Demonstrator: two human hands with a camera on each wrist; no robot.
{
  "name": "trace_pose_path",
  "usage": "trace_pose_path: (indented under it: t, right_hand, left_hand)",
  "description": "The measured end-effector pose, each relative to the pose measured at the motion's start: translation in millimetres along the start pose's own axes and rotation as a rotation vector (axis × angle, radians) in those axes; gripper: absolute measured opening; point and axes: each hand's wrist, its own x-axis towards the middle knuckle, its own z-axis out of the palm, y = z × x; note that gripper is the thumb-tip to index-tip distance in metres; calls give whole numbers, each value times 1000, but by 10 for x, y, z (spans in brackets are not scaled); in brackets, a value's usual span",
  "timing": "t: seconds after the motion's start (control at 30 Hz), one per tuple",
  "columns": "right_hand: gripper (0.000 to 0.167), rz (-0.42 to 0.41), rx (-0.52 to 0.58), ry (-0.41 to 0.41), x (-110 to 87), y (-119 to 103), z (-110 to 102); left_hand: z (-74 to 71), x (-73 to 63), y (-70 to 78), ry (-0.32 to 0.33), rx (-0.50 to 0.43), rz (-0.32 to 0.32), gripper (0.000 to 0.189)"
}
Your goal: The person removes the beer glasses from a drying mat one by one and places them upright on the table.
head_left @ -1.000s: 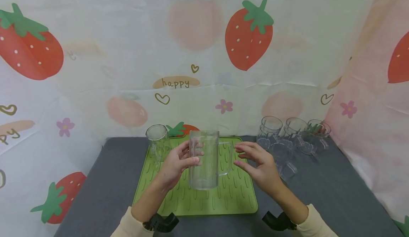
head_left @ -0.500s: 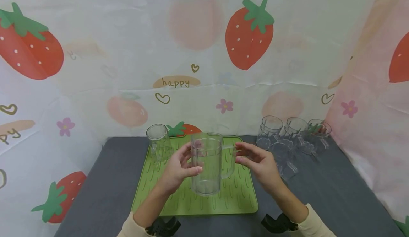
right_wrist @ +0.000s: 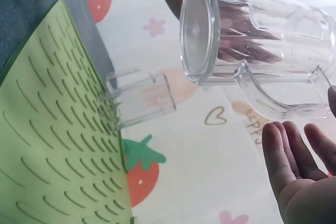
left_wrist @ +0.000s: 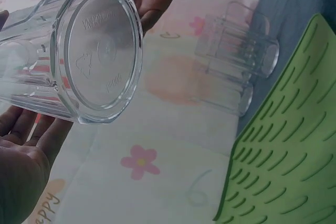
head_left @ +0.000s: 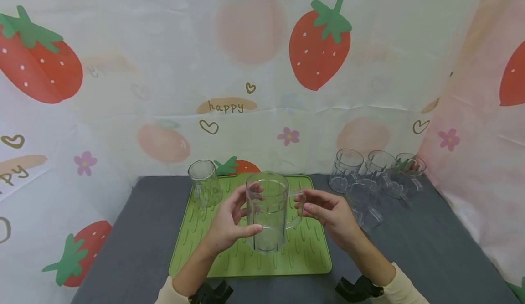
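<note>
A transparent mug [head_left: 267, 217] is held upright over the green mat, its handle [head_left: 302, 208] pointing right. My left hand [head_left: 231, 217] grips the mug's body from the left, thumb across the front and fingers behind. My right hand [head_left: 334, 215] is at the handle, thumb in front and index finger behind, pinching its upper part. In the right wrist view the other fingers [right_wrist: 283, 150] lie fairly straight just beside the handle. The mug's base [left_wrist: 102, 51], with moulded lettering, faces the left wrist camera.
Another clear mug [head_left: 206, 185] stands at the back left of the green ridged mat [head_left: 229, 263]. Several clear mugs [head_left: 346, 169] stand close together at the back right of the grey table [head_left: 430, 249]. A strawberry-printed cloth [head_left: 254, 76] hangs behind.
The mug has come slightly lower and to the right, tilting its rim into view. My right hand has closed in from beside the handle to take hold of it.
</note>
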Motion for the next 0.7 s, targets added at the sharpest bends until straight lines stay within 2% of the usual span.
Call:
trace_pose_path:
  t: [0.33, 0.7]
  right_hand:
    - [36, -7, -1, -16, 8, -3, 11]
    - [33, -38, 19, -50, 33, 10, 18]
  left_hand:
    - [-12, -7, -16, -6, 19, 29, 74]
    - [-19, -23, -38, -10, -7, 7, 77]
